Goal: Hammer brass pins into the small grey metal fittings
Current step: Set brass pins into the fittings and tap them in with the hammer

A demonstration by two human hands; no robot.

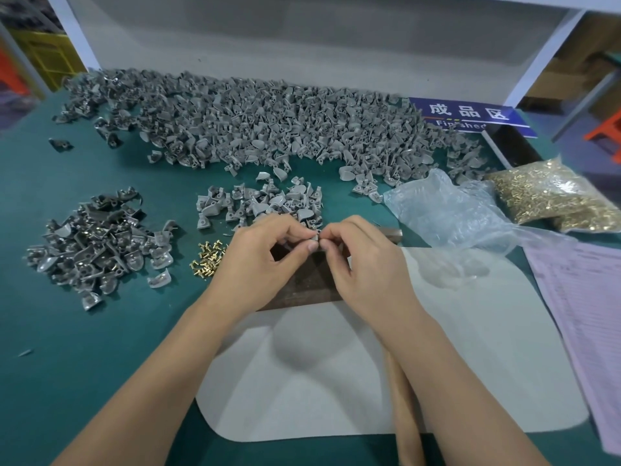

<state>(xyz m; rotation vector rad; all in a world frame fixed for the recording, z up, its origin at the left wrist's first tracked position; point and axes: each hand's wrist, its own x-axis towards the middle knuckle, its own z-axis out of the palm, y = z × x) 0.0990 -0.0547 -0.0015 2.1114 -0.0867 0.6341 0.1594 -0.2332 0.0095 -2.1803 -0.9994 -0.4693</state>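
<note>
both hands (316, 245) pinch one grey fitting (315, 236) together; the tiny pin may slip out and fall on the counter (100, 331).

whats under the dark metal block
The dark metal block sits on the grey mat, which lies on the green table. Both hands cover its upper part.

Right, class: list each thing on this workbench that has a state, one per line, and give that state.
left hand: pinching a small grey fitting
right hand: pinching the same fitting
loose brass pins: scattered on the green mat
bag of pins: lying full
empty clear bag: crumpled
big fitting heap: piled loose
left pile: some fittings show brass
wooden handle: lying under the right forearm, not held
</note>
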